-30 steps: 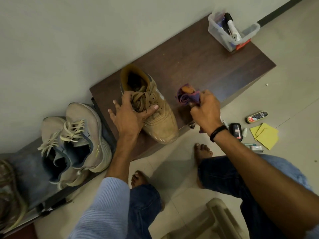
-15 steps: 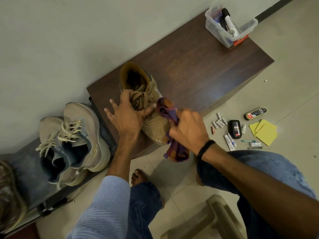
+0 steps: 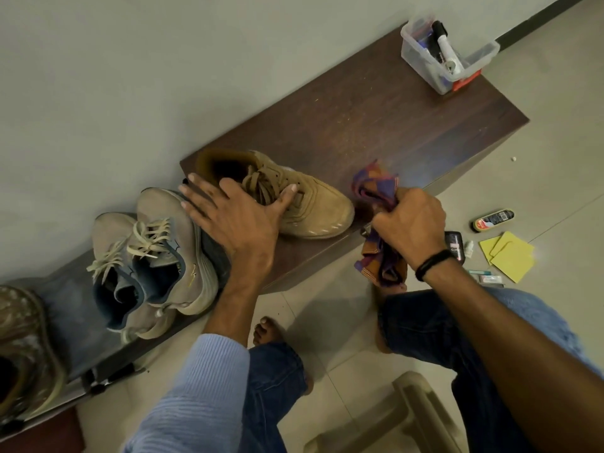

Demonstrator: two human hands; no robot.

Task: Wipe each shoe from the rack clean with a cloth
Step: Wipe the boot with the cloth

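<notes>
1. Left hand (image 3: 238, 220): fingers (image 3: 199, 194) spread flat, steadying the tan boot (image 3: 313, 204) at its laces
2. Right hand (image 3: 408, 220): fingers (image 3: 389, 223) clenched round the bunched checked cloth (image 3: 376, 188), now clear of the toe it rubbed half a second ago
3. The napped suede boot, round-toed, has swung sideways on the dark wood worktop (image 3: 392, 125); a fresh side likely comes next

A plain pale grey wall (image 3: 147, 76) rises beyond the left fingers (image 3: 206, 204). Under them a dark brown wood-grain bench (image 3: 376, 125) stands against that wall and runs on past the right fingers (image 3: 392, 223). Left of the left fingers a lower grey shelf (image 3: 65, 299) adjoins it. Right of and below the right fingers lies a floor (image 3: 562, 152) of pale beige tiles with thin joints, edged by a dark skirting board (image 3: 539, 18). A beige plastic stool (image 3: 408, 416) stands well below them. The light is dim and soft.
</notes>
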